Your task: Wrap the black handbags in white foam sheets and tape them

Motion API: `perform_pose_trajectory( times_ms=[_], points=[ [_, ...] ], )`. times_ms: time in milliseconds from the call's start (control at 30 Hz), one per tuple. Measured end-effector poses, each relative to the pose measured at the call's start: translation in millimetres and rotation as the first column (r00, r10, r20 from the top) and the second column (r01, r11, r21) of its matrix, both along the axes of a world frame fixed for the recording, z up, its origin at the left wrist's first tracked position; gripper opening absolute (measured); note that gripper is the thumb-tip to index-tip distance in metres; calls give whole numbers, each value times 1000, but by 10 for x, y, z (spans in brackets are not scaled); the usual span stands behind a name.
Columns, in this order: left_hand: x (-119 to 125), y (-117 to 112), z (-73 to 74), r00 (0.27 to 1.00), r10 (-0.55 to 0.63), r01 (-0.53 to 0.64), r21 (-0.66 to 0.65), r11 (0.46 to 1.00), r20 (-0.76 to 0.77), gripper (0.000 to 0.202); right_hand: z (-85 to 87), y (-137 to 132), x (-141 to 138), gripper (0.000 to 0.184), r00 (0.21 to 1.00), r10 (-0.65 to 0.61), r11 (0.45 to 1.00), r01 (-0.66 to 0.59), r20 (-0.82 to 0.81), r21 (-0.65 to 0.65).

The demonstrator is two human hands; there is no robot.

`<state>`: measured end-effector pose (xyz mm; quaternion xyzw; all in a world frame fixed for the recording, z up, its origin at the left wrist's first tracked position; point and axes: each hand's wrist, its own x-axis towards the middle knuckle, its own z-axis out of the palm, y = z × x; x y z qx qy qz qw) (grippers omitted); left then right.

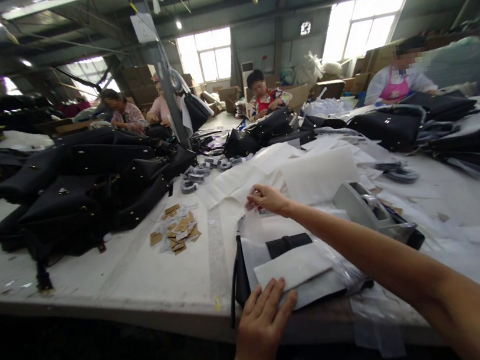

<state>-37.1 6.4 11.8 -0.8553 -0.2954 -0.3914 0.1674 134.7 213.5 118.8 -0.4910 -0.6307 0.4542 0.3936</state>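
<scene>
In front of me a black handbag lies at the table edge, mostly covered by white foam sheets. A black strap or band shows between the sheets. My left hand rests on the bag's near side, fingers stretched out over the edge of a sheet. Above the bag's far side, my right hand has its fingers pinched on a thin translucent sheet that hangs down to the bag. Whether that sheet is foam or plastic film is unclear. Clear plastic film lies crumpled along the bag's right side.
A grey tape dispenser stands right of the bag. Brown paper tags lie left, near piled black bags. Foam sheets and coiled straps lie beyond. Several people work across the table.
</scene>
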Motion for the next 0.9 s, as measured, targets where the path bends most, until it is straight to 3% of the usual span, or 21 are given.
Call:
perform_pose_trajectory(
  times_ms=[100, 200, 300, 400, 500, 600, 733, 900],
  points=[
    [-4, -2, -7, 1000, 10, -10, -15, 1000, -29, 40, 157, -300, 15, 15, 996, 93, 995, -93, 2, 35],
    [-13, -9, -18, 999, -5, 3, -44, 999, -49, 40, 180, -808, 31, 3, 981, 178, 968, -189, 77, 165],
    [-14, -17, -42, 999, -18, 16, -81, 997, -32, 38, 49, -1331, 66, 12, 957, 174, 924, -240, 231, 298],
    [-7, -29, -88, 1000, -13, 13, -87, 996, 4, 34, -214, -1691, 117, 21, 932, 170, 882, -289, 321, 373],
    [0, -54, -143, 999, 17, -15, -85, 996, 34, 31, -490, -1869, 159, 30, 932, 173, 823, -315, 319, 473],
    [2, -86, -177, 997, 54, -50, -98, 994, 46, 30, -645, -1955, 185, 34, 953, 134, 772, -272, 272, 574],
    [-6, -103, -168, 992, 72, -58, -138, 989, 101, 27, -685, -2052, 216, 33, 967, 114, 722, -239, 229, 649],
    [-17, -78, -145, 979, 102, -58, -240, 969, 174, 30, -723, -2169, 232, 33, 970, 90, 707, -224, 228, 671]
  ],
)
